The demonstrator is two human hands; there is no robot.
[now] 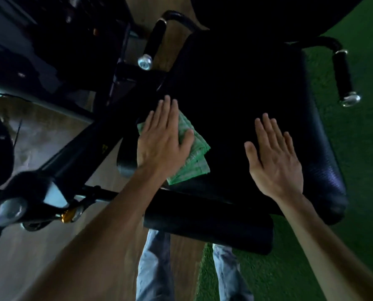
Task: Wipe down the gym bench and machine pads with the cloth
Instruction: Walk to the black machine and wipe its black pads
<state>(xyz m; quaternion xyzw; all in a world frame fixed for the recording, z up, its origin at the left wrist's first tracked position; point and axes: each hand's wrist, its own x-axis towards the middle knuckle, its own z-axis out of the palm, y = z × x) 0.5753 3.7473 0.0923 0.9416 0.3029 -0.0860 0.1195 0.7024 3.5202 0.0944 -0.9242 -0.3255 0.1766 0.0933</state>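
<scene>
— Where's the cloth (pixel 194 157) right now?

— Folded, lying on the bench (pixel 320 148) near its left edge, pinned flat under the left hand (pixel 162 140). The fingers are spread straight out on top of it, pressing down, not curled around it.

— And the other one?

— The right hand (pixel 274 157) is flat on the bare pad, well apart from the cloth, fingers open, holding nothing. It looks like a brace.

— So how far along is the job?

— Hard to call. The vinyl is too dark to show any wet or wiped streak. My guess is the seat is mid-wipe, with the left side in hand and the right side toward the right edge yet to cover.

— Anything else left?

— The roller pad (pixel 207 222) at the near edge and the two foam handles (pixel 154 40) look untouched.
</scene>
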